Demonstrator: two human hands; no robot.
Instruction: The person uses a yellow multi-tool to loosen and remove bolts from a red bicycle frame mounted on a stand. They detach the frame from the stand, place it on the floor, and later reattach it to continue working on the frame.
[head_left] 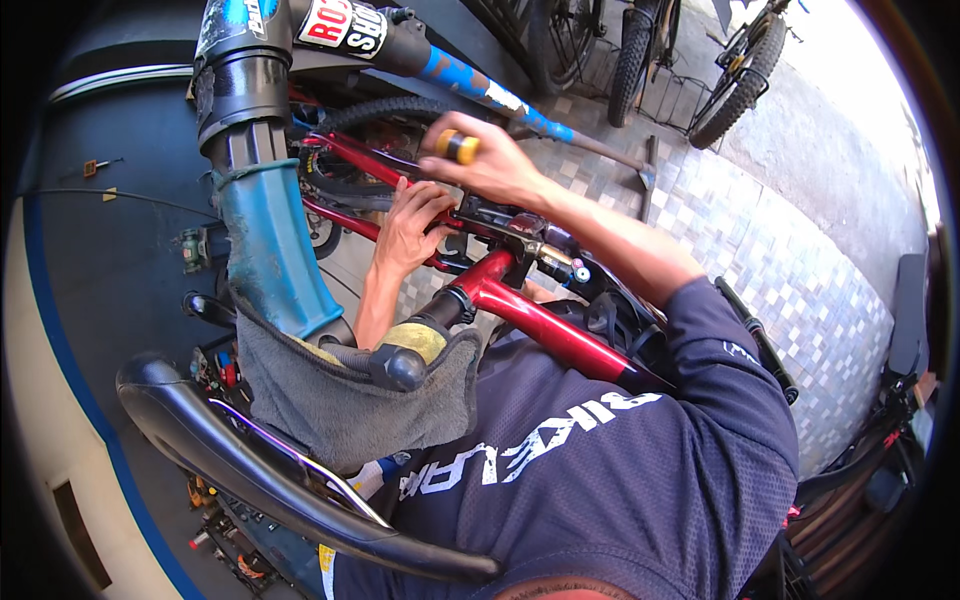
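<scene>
A glossy red bike frame runs across in front of my chest. Near the middle of the picture its rear linkage and a shock show between the red tubes. My left hand lies over the frame beside the linkage, fingers bent around it; whether a small part sits under the fingertips is hidden. Just above and to the right, my right hand is closed on a tool with a yellow-and-black handle. The handle's end faces up, and the tool's working end cannot be seen.
A repair stand's arm with a blue cover stands close on the left, a grey cloth draped below it. A black saddle lies nearest me. A blue-painted stand leg crosses the top. Parked bikes' wheels stand beyond the tiled floor.
</scene>
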